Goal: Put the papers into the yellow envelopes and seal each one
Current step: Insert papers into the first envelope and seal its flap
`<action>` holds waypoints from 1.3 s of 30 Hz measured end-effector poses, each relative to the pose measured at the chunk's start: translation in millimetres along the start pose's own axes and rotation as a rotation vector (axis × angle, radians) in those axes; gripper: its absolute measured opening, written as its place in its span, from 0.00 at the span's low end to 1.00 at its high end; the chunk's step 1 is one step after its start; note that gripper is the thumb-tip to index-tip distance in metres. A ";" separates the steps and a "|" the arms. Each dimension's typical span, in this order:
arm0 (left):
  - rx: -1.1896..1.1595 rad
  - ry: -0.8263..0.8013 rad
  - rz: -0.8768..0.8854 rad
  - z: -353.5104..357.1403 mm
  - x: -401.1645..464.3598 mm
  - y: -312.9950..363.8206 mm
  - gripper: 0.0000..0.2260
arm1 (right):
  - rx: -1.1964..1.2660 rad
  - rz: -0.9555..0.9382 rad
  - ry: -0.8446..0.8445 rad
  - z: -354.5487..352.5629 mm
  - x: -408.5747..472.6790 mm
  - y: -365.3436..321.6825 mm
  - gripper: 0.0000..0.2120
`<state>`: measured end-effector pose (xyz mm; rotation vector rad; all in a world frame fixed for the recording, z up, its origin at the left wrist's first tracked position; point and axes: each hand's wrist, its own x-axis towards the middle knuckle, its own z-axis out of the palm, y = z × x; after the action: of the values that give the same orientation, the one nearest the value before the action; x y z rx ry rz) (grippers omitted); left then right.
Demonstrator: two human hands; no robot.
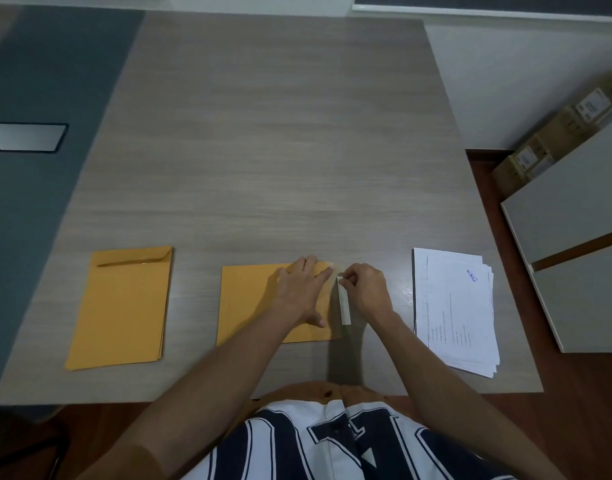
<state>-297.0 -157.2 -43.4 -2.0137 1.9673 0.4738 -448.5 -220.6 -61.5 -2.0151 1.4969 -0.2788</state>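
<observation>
A yellow envelope lies sideways on the table in front of me, its flap end pointing right. My left hand presses flat on its right part with the fingers spread. My right hand pinches the top of a white strip that hangs along the envelope's flap edge. A stack of yellow envelopes lies to the left, flap at the far end. A pile of white printed papers lies to the right.
The grey wooden table stretches far ahead. A dark panel with a silver plate is at the left. White cabinets and cardboard boxes stand on the floor at the right.
</observation>
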 end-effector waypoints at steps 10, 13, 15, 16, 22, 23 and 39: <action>-0.016 0.016 -0.004 2.3 0.7 -0.2 0.51 | -0.003 -0.074 0.074 8.9 -16.6 5.4 0.08; -0.015 0.019 -0.002 2.4 0.8 -0.4 0.51 | 0.016 -0.044 0.076 8.6 -15.2 2.9 0.11; -0.017 0.021 -0.001 1.9 0.4 -0.3 0.51 | 0.021 -0.032 0.075 8.1 -13.6 2.9 0.11; -0.018 0.021 -0.002 1.6 0.4 -0.4 0.51 | 0.025 -0.025 0.073 8.1 -12.7 3.1 0.11; -0.027 0.005 -0.008 0.9 1.1 0.2 0.52 | 0.088 0.040 0.066 7.9 -9.5 4.5 0.11; -0.029 0.005 -0.009 0.9 1.1 0.0 0.51 | 0.103 0.040 0.062 7.7 -9.0 4.8 0.10; -0.058 0.006 -0.014 1.5 0.4 0.6 0.51 | 0.022 -0.076 0.073 7.4 -12.9 9.8 0.09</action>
<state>-297.6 -157.0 -44.9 -2.0644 1.9640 0.5278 -456.9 -207.8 -70.7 -2.0671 1.4569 -0.4017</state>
